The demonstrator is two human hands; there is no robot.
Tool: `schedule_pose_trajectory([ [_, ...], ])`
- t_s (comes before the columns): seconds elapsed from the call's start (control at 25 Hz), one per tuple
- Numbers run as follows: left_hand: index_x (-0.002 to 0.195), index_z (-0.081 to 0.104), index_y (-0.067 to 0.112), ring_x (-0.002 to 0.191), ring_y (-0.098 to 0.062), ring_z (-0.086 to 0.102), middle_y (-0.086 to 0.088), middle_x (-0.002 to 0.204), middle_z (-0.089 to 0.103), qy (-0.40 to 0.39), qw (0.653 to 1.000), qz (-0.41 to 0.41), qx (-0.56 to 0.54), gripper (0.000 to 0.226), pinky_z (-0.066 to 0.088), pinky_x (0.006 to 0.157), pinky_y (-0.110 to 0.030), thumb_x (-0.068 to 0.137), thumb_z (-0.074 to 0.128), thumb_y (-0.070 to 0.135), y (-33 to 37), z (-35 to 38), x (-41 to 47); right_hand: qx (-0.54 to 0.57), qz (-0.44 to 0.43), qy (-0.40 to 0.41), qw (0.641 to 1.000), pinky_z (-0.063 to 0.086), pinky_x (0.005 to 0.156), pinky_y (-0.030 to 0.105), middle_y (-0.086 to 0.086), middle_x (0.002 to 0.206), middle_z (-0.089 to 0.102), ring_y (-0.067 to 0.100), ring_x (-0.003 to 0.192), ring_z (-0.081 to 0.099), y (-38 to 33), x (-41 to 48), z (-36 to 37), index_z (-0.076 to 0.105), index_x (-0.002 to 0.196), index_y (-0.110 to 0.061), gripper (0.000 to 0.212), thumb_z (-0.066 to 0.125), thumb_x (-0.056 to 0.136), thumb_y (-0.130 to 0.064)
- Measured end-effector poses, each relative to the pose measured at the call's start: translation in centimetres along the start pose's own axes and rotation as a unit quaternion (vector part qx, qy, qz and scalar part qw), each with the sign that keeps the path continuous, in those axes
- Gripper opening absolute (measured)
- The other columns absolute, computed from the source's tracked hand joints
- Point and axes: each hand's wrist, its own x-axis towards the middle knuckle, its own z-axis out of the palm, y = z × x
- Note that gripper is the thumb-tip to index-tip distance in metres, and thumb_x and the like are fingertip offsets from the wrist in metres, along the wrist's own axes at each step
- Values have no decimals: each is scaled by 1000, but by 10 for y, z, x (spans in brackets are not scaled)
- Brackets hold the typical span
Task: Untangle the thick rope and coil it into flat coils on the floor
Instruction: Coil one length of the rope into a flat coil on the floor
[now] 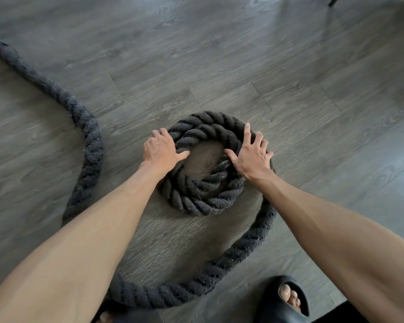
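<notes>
Coiling step in hand, I judge. Rope (196, 203) lies in roughly two tight turns on floor (219, 54) before me. Loose tail (91, 145) loops past my feet and runs off far left.
My left hand (160, 150) curls over coil's left side, thumb toward centre hole.
My right hand (250, 152) has fingers spread, pressing flat on right side.
Next move likely calls for pinning the centre and feeding tail round snug.

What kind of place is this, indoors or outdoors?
Probably indoors, a room in a home or a studio: the grey wood-look plank floor, a dark furniture leg at the top right, and the person's black open-toed slide. The thick rope lies directly on that floor.
</notes>
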Motion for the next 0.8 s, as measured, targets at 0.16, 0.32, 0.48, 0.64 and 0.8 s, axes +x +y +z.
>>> schedule_pose_trajectory([
  [0.16, 146, 19, 0, 113, -39, 56, -28, 129, 50, -42, 991, -103, -73, 109, 47, 88, -43, 77, 61, 73, -5, 5, -10, 42, 47, -30, 998, 23, 110, 72, 28, 161, 13, 43, 148, 17, -33, -3, -4, -6, 160, -12, 110, 37, 87, -82],
  [0.32, 146, 19, 5, 117, -40, 54, -28, 133, 48, -70, 976, -160, -131, 107, 45, 91, -42, 75, 65, 71, -7, 3, -17, -15, 17, -73, 997, 19, 107, 78, 37, 160, -4, 51, 150, 2, -50, 2, -2, -16, 157, -4, 134, 64, 76, -77],
  [0.48, 153, -1, 5, 134, -44, 34, -28, 151, 22, -37, 990, -120, -67, 119, 37, 101, -53, 76, 68, 65, 3, 1, -15, -43, -41, -78, 995, 26, 109, 69, 40, 158, 4, 53, 147, 12, -51, 13, -9, -10, 157, 0, 128, 70, 80, -65],
  [0.64, 155, -5, 11, 146, -46, 10, -27, 159, 5, 6, 995, 93, 20, 121, 20, 115, -62, 76, 75, 55, 23, -16, 20, -141, -205, -92, 964, 24, 115, 64, 32, 162, 2, 46, 150, 9, -44, 26, -14, -9, 159, -7, 126, 71, 80, -63],
  [0.8, 155, 7, 9, 135, -39, 33, -21, 149, 29, -12, 982, 171, 74, 114, 38, 107, -51, 75, 77, 51, 36, -9, 30, -152, -263, -116, 946, 12, 121, 61, 23, 166, -8, 38, 155, -3, -45, 31, -14, -14, 160, -16, 126, 74, 79, -58],
])
